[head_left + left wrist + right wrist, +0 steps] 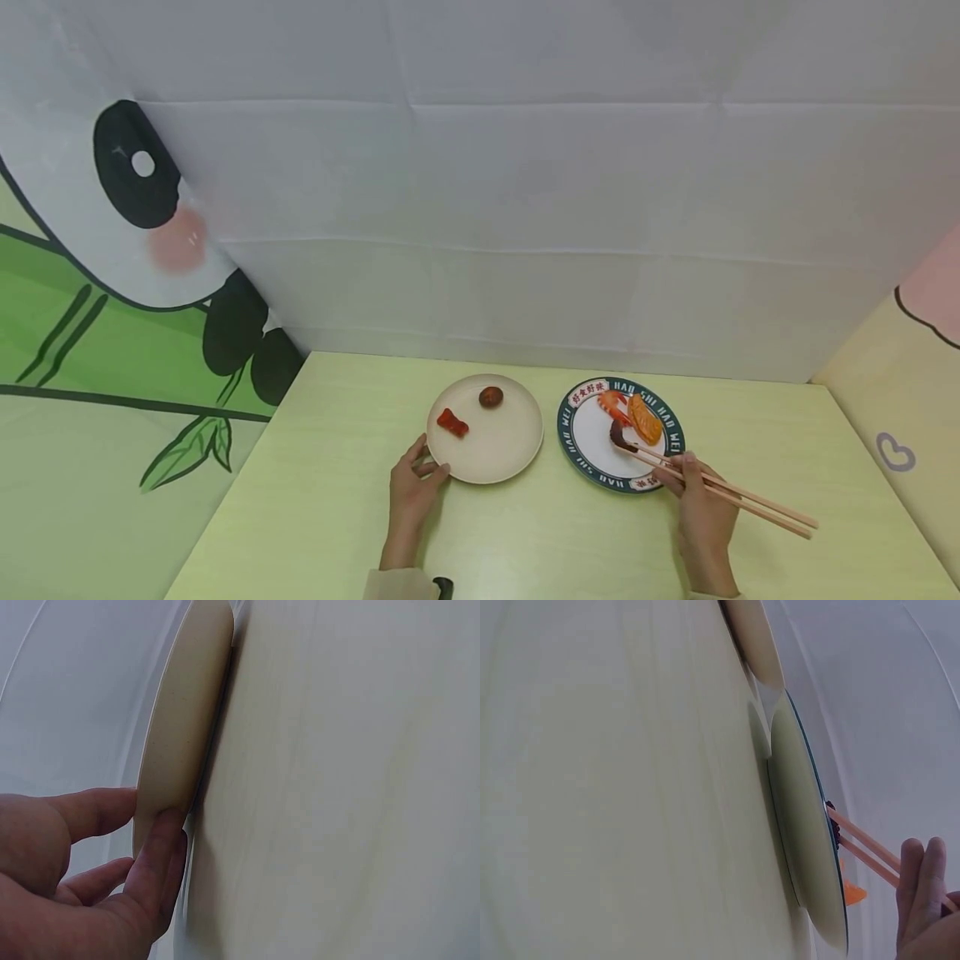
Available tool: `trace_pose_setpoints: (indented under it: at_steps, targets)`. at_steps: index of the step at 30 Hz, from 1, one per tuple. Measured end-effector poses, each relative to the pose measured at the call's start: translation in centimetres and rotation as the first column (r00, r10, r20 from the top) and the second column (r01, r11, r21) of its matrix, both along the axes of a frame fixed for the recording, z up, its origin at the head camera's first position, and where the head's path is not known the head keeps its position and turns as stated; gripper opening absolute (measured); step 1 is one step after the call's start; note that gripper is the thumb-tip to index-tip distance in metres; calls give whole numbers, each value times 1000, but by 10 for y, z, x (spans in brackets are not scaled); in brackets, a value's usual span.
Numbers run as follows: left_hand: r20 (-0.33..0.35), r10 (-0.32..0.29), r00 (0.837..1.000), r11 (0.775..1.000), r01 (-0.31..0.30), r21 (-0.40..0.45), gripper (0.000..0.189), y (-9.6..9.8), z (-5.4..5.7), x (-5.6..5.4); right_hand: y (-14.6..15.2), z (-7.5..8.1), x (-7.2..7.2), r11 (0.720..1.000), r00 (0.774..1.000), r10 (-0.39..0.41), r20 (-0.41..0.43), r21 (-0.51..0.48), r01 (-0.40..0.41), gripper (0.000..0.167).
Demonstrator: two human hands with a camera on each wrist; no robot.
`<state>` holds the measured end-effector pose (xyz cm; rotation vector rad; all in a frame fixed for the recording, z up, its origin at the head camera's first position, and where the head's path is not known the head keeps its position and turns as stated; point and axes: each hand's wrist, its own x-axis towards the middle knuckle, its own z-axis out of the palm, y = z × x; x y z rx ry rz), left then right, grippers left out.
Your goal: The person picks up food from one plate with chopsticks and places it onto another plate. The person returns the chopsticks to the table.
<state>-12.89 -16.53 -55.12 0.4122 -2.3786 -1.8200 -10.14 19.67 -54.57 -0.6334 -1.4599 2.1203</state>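
My left hand (414,492) grips the near left rim of a cream plate (498,467), with thumb and fingers (154,855) on its edge. A brown round piece (491,397) and a red bone-shaped piece (452,422) lie on that plate. In my right hand (705,508) is a pair of chopsticks (765,506), their tips at a dark, curved piece (619,435) over the green-rimmed white plate (592,446). Whether the tips pinch it is hard to tell. Beside it are an orange-and-white shrimp-like piece (613,406) and an orange, ridged piece (645,420).
Both plates stand toward the back of a pale yellow table (300,500), side by side with a narrow gap. Behind them rises a white creased sheet (525,183). Printed panels flank the table, a green one (75,333) at left and a yellow one (885,383) at right.
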Motion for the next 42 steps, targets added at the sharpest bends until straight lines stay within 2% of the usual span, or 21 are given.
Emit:
trace_pose_setpoints:
  at_steps: [14, 20, 26, 33, 42]
  targets:
    - [-2, 2, 1000, 1000, -2, -18, 68, 0, 0, -3, 4, 3, 0, 998, 998, -19, -67, -54, 15, 29]
    - [-1, 1, 1000, 1000, -1, -21, 68, 1, -1, -3, 6, 2, 1, 998, 997, -20, -70, -67, 16, 28]
    - [-1, 3, 1000, 999, -3, -32, 68, 1, -1, -2, 7, 1, 3, 998, 999, -26, -38, -57, 24, 28]
    - [4, 0, 1000, 1000, 0, -24, 69, -1, -3, -2, 8, -1, 4, 999, 999, -38, 36, 6, 37, 24]
    - [-8, -4, 1000, 1000, 4, -24, 68, -2, -4, -1, 9, -3, 4, 998, 996, -40, 81, 42, 37, 28]
